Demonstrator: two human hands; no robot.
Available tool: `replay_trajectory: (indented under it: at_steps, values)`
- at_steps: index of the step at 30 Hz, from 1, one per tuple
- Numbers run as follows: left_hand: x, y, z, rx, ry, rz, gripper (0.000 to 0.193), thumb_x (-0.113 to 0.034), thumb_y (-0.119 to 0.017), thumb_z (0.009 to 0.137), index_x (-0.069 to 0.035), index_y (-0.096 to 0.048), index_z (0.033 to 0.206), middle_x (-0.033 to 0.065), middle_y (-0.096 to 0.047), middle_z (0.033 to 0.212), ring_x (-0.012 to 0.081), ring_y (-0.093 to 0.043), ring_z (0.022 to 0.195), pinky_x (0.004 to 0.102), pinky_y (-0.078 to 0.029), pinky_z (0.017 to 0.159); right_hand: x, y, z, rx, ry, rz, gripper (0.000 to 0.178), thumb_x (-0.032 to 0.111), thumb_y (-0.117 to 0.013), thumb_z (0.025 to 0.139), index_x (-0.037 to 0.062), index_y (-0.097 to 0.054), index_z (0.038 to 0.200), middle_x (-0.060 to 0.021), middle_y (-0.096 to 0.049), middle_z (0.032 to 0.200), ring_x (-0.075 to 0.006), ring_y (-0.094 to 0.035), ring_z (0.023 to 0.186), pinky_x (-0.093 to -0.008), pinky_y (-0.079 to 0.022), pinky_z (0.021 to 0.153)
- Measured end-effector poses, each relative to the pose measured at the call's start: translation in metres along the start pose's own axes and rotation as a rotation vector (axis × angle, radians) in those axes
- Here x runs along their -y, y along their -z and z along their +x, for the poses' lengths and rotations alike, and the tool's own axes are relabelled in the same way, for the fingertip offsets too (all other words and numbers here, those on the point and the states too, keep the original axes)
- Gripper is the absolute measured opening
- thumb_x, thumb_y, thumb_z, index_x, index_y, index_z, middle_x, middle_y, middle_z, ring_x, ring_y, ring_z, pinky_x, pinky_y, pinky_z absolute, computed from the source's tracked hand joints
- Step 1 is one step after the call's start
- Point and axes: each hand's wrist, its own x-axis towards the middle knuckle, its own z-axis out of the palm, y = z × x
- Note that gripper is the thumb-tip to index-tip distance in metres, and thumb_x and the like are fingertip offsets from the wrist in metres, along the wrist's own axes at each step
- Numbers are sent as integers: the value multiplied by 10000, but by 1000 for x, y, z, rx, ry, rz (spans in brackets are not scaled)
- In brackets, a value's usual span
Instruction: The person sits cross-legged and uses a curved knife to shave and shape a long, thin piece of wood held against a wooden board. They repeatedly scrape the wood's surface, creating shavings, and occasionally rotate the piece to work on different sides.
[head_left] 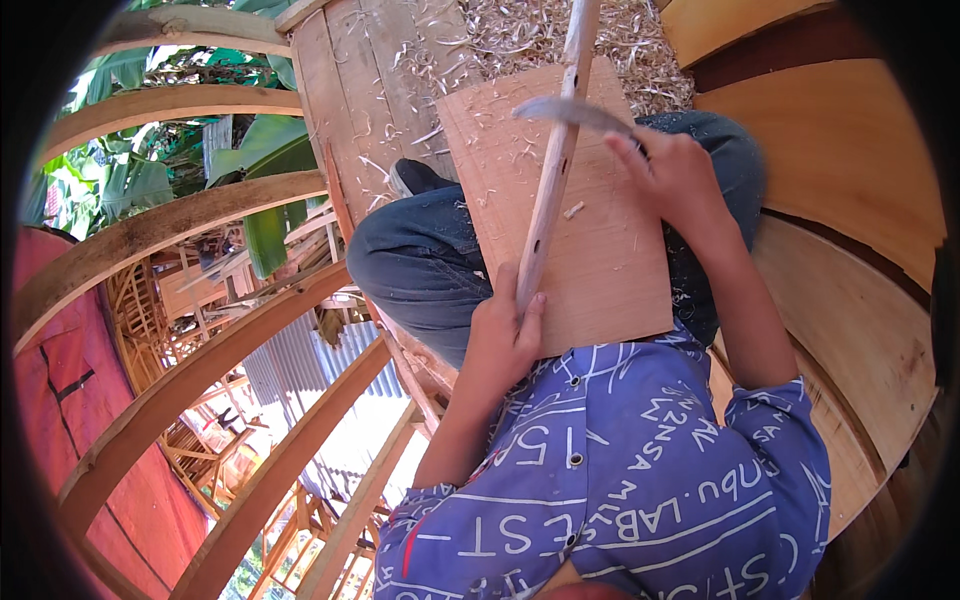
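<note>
A long, pale wooden stick [548, 190] with several dark holes along it slants over a flat wooden board [600, 280] on my lap. My left hand [507, 328] grips the stick's near end, thumb on one side and fingers on the other. In my right hand [680, 170] is a knife [560, 110] with a curved blade, its handle mostly hidden by my fingers. The blade crosses over the stick, pointing left; whether its edge touches the wood I cannot tell. A small wood chip [573, 210] and a few shavings lie on the board.
Curled wood shavings [520, 35] cover the plank floor [345, 80] ahead. Wooden panels [820, 150] rise close on my right. To the left, curved wooden rails [200, 220] form an open barrier, with leaves, corrugated sheets [290, 360] and stacked timber beyond.
</note>
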Motion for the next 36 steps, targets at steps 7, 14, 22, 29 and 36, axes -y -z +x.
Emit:
replay_trajectory:
  at_steps: [7, 14, 22, 29, 36]
  values:
    - [1, -3, -5, -78, -10, -48, 281, -110, -503, 906, -21, -419, 1159, 284, -566, 714, 470, -605, 712, 453, -450, 603, 2, 4, -10, 46, -19, 46, 464, 443, -542, 922, 6, -663, 823, -207, -566, 582, -352, -612, 581, -392, -465, 524]
    - [-8, 0, -1, 0, -34, -116, 351, -111, -484, 920, -20, -398, 1248, 278, -562, 881, 397, -600, 805, 394, -453, 737, 17, 1, -54, 161, -14, 127, 402, 409, -611, 880, 24, -664, 777, -200, -582, 606, -359, -606, 581, -401, -469, 524]
    - [-13, -11, 2, 54, -21, -163, 400, -126, -489, 930, 10, -374, 1288, 290, -571, 999, 433, -599, 922, 410, -454, 798, 27, 6, -65, 330, 69, 123, 480, 477, -623, 845, 21, -649, 699, -183, -573, 577, -358, -600, 563, -401, -477, 521]
    - [-12, -23, 3, -44, -69, -46, 411, -68, -460, 923, 4, -353, 1313, 334, -561, 1037, 496, -577, 957, 475, -462, 788, 28, 6, -71, 400, 44, -62, 596, 579, -589, 824, 21, -644, 623, -188, -571, 549, -362, -604, 545, -409, -489, 512]
    - [-16, -23, 2, -16, -40, -13, 392, -58, -461, 921, 21, -354, 1289, 342, -554, 1001, 512, -569, 922, 490, -462, 761, 25, 8, -68, 344, -16, -188, 642, 648, -576, 793, 31, -665, 644, -176, -588, 552, -330, -621, 541, -394, -487, 496]
